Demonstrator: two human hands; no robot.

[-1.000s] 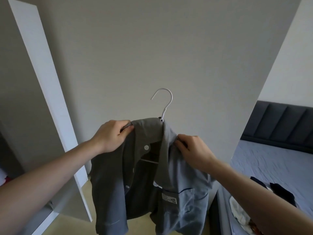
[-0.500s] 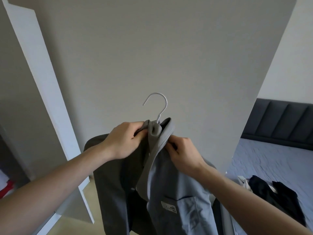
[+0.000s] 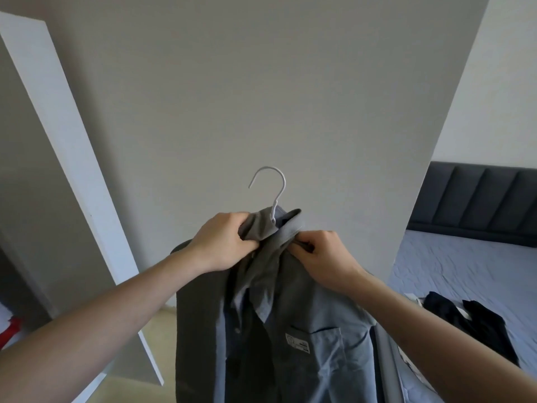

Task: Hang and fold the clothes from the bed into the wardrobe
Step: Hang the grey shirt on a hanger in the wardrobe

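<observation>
Both hands, left hand (image 3: 225, 239) and right hand (image 3: 322, 257), pinch the grey shirt (image 3: 290, 330) collar; uneven tugging could slide it off the white hanger (image 3: 273, 193).

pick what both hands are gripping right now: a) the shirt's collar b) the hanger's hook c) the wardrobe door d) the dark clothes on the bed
a: the left hand and the right hand each pinch the collar of the grey shirt, while the hanger hook pokes up free above them.
</observation>
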